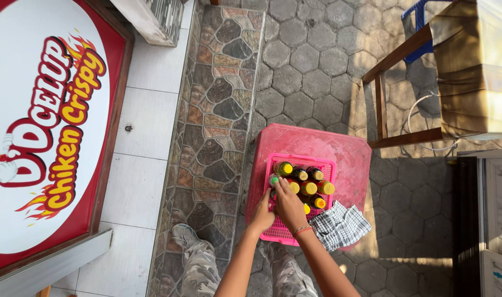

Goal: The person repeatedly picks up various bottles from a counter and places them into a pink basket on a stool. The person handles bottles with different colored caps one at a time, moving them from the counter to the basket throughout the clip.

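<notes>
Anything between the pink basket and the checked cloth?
Nothing: in the head view the cloth lies against the basket rim, both on the red stool.

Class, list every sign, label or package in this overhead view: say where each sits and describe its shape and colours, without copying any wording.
Sign board: far left, red with a white oval, red and yellow lettering, flames.
Bottles: in the pink basket under both hands, dark bodies, yellow caps, one green.
No screens.
</notes>
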